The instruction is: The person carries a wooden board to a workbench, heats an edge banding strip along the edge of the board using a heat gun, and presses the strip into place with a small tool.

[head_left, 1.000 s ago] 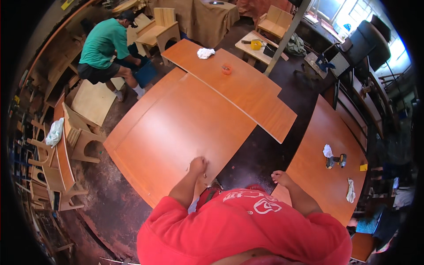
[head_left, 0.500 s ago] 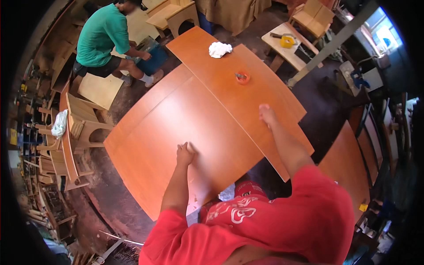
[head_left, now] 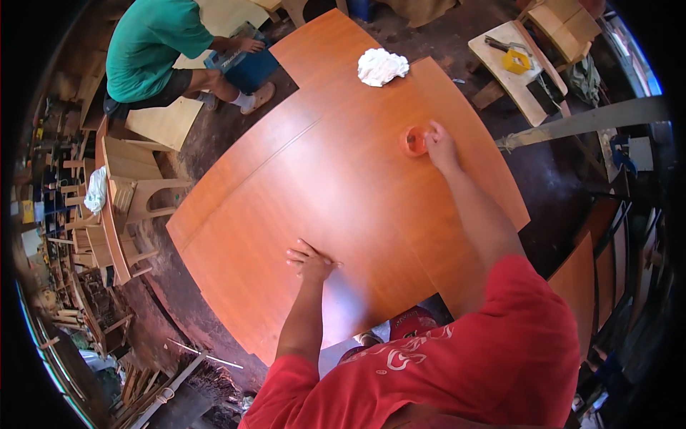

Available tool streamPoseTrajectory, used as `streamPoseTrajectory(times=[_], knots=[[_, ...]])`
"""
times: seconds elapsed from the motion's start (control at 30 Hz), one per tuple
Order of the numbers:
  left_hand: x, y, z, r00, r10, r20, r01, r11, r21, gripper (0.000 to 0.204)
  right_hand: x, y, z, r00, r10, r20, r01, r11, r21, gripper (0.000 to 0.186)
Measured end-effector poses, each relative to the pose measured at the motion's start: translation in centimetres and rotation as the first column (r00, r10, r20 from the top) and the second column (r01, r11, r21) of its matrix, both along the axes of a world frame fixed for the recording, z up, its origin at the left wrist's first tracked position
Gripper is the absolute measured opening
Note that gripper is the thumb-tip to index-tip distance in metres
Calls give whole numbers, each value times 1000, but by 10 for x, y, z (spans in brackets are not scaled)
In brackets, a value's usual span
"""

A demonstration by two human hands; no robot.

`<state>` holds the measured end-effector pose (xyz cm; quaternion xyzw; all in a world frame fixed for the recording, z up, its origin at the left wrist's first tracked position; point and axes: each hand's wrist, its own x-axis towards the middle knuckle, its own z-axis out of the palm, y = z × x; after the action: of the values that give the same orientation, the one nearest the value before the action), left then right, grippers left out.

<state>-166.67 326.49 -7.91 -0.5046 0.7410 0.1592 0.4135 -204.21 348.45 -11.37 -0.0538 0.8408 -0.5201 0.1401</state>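
Note:
Large glossy orange-brown wooden panels (head_left: 250, 207) lie in front of me, edge over edge. My left hand (head_left: 311, 261) rests palm down on the near left part of the surface, fingers spread, holding nothing. Farther off to the right, my right hand (head_left: 441, 146) has its bent fingers at the right rim of a small round orange container (head_left: 412, 142). Something small and dark is inside the container; the fingertips partly cover its edge. Beyond it, a crumpled white cloth (head_left: 382, 67) sits on the panel near the far edge.
At the far left a person in a green shirt (head_left: 150, 50) sits beside a blue toolbox (head_left: 246, 61). Wooden chair parts (head_left: 136, 182) stand left. A small table (head_left: 518, 96) with a yellow tape roll (head_left: 516, 62) is at the far right, near a post (head_left: 586, 123). Panels (head_left: 580, 286) lean at right.
My right hand has reached forward to the orange container. My left hand's fingers have spread out on the panel. The other person's hand has come up to the top of the toolbox; the view has shifted.

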Motion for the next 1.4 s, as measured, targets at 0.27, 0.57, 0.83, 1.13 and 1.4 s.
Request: streamPoseTrajectory(times=[0.27, 0.57, 0.83, 1.13, 1.4], knots=[[-3, 0, 3, 999, -4, 49, 5, 1000, -13, 145, 153, -137, 20, 882, 451, 140, -442, 893, -87, 37], [5, -1, -4, 998, 64, 6, -64, 998, -22, 150, 124, -179, 10, 829, 524, -198, -506, 852, 137, 38], [-5, 1, -6, 1000, -15, 21, 16, 1000, -14, 149, -118, -149, 17, 655, 427, -623, 48, 800, 598, 20], [-5, 2, -4, 996, 50, 72, -50, 999, -6, 148, 72, -185, 49, 762, 648, -18, -648, 762, -11, 32], [18, -1, -35, 998, -54, 25, 55, 997, -46, 153, 145, -76, 28, 677, 451, -582, -527, 849, 45, 35]])
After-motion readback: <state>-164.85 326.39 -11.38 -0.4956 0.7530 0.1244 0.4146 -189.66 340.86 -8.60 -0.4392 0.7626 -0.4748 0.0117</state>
